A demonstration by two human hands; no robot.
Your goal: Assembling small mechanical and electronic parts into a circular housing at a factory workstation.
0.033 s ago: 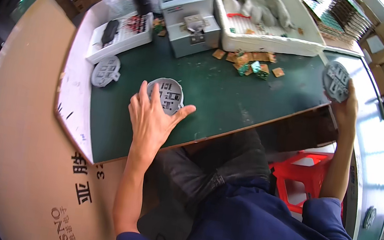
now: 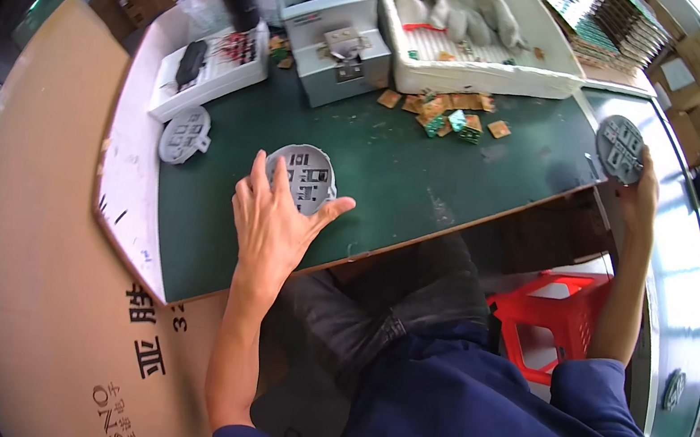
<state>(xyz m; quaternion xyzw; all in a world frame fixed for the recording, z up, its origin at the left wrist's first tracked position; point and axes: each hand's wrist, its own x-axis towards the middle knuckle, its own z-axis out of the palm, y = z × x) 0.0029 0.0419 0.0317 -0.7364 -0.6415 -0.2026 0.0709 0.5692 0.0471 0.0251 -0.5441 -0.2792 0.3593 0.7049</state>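
Observation:
On the green bench top lies a round grey disc with rectangular cut-outs. My left hand is spread over its near left edge, fingers apart and the thumb by its near right rim; whether the fingertips touch it I cannot tell. Far out to the right, my right hand grips a similar round grey disc by its lower edge, holding it raised and tilted near the bench corner. A third grey disc with a small tab rests at the left, against the bench's pale side wall.
Behind stand a white tray with small parts, a grey-blue metal device and a white foam box holding gloves. Small copper-coloured boards lie before the box. A red stool stands below the bench at right.
The disc in my right hand has turned a little, and its face shows more plainly. My left hand stays at the disc on the bench. The whole view has shifted slightly.

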